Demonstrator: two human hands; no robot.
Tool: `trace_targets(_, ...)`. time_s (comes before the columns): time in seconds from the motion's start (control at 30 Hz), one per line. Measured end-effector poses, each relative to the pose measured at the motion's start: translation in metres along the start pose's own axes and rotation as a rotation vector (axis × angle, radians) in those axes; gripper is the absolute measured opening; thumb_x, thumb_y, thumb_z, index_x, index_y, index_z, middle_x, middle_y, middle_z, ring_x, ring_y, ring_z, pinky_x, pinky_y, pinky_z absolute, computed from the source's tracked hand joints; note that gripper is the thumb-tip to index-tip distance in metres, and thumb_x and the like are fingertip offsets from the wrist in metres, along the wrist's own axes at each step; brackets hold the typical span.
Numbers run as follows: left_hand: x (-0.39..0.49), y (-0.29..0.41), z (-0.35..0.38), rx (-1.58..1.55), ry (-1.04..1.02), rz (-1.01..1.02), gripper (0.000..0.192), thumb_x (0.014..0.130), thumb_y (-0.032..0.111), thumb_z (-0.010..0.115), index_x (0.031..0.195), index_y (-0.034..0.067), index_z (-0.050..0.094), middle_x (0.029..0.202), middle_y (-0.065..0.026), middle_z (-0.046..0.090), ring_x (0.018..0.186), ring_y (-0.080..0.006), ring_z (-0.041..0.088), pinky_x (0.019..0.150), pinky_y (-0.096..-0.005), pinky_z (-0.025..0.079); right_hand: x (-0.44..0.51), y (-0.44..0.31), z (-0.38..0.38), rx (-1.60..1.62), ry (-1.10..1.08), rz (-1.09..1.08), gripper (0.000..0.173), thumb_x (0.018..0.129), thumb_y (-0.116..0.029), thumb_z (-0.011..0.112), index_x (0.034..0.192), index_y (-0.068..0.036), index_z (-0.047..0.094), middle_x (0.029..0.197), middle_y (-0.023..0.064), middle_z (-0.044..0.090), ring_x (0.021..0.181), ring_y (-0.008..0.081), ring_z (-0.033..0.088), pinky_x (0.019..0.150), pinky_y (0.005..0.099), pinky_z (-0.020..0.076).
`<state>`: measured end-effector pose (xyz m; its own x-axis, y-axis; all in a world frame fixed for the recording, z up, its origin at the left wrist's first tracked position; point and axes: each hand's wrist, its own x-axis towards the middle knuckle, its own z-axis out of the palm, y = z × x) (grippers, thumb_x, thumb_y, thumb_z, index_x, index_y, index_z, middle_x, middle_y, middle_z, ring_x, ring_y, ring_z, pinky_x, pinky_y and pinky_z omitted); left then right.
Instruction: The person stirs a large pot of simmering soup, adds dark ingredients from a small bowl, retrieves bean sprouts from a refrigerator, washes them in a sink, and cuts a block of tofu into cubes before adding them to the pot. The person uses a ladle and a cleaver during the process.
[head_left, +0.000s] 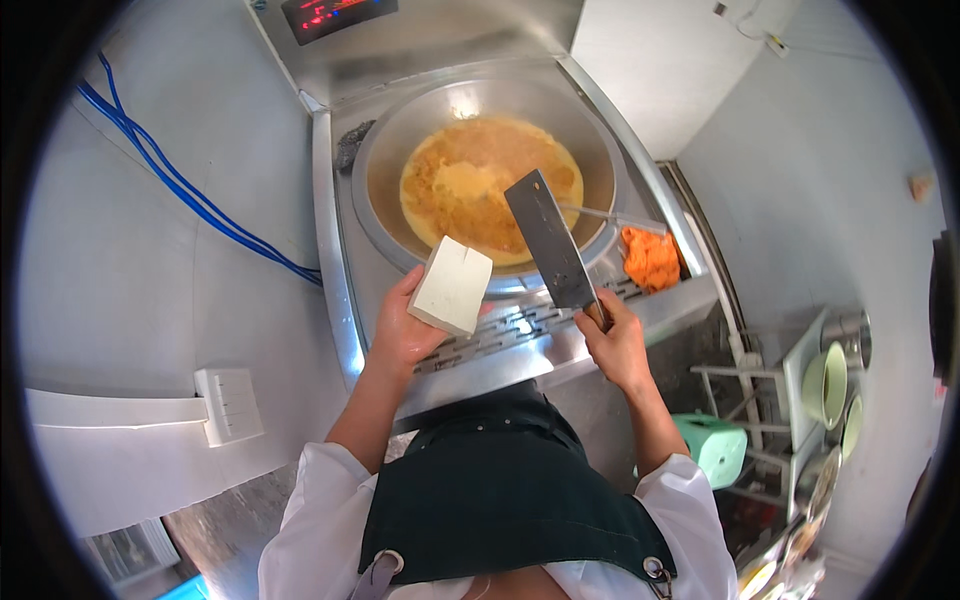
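On the palm of my left hand (405, 322) rests a white block of tofu (455, 285), with a short cut in its far edge. My fingers wrap under and beside it. My right hand (616, 341) grips the wooden handle of a cleaver (551, 240), whose broad blade points up and away, apart from the tofu. Beyond both hands, a wide steel wok (382, 187) holds a yellow-orange soup (487, 180) with pale foam in its middle. The tofu and the blade hang over the wok's near rim.
A ladle handle (637, 221) leans over the wok's right rim beside an orange cloth (651, 259). A dark scouring pad (352, 146) lies at the left. Blue cables (187, 195) run along the left wall. Right of me stand a green stool (709, 450) and a rack with bowls (825, 386).
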<state>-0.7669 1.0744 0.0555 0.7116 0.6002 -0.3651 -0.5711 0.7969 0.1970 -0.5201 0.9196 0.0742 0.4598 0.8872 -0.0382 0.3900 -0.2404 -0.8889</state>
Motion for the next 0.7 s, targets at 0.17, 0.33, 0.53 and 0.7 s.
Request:
trace_targets(0.17, 0.022, 0.029, 0.045, -0.032, -0.318, -0.036, 0.070, 0.104, 0.051, 0.035, 0.157, 0.007, 0.029, 0.159, -0.0175, 0.035, 0.146, -0.0407, 0.033, 0.115, -0.0729, 0.018, 0.058, -0.011, -0.043, 0.083, -0.099, -0.014, 0.035, 0.088, -0.003, 0.069, 0.123, -0.005, 0.064, 0.067, -0.0024, 0.038, 0.063, 0.0068, 0.039, 0.060, 0.0230, 0.0384)
trace_targets(0.33, 0.051, 0.001, 0.030, -0.268, -0.313, 0.191, 0.070, 0.104, 0.052, 0.030, 0.156, 0.005, 0.029, 0.160, -0.0180, 0.034, 0.148, -0.0408, 0.028, 0.117, -0.0684, 0.017, 0.100, -0.032, -0.038, -0.084, -0.245, -0.174, 0.031, 0.093, -0.006, 0.066, 0.123, -0.004, 0.061, 0.063, 0.0000, 0.040, 0.057, 0.0060, 0.040, 0.054, 0.0249, 0.0364)
trace_targets(0.53, 0.102, -0.008, -0.017, -0.523, -0.172, 0.184, 0.072, 0.105, 0.054, 0.026, 0.155, 0.002, 0.028, 0.156, -0.0206, 0.037, 0.144, -0.0439, 0.035, 0.114, -0.0709, 0.023, 0.140, -0.023, -0.007, -0.315, -0.380, -0.364, 0.022, 0.093, -0.011, 0.066, 0.113, -0.004, 0.060, 0.064, 0.0123, 0.049, 0.057, 0.0292, 0.051, 0.057, 0.0364, 0.0439)
trace_targets(0.7, 0.125, 0.009, -0.036, -0.476, -0.135, 0.144, 0.069, 0.105, 0.050, 0.028, 0.154, 0.001, 0.029, 0.155, -0.0225, 0.038, 0.142, -0.0464, 0.037, 0.113, -0.0694, 0.028, 0.163, -0.016, 0.002, -0.378, -0.416, -0.319, 0.021, 0.093, -0.016, 0.066, 0.110, -0.006, 0.059, 0.081, 0.0167, 0.062, 0.076, 0.0379, 0.064, 0.065, 0.0442, 0.0491)
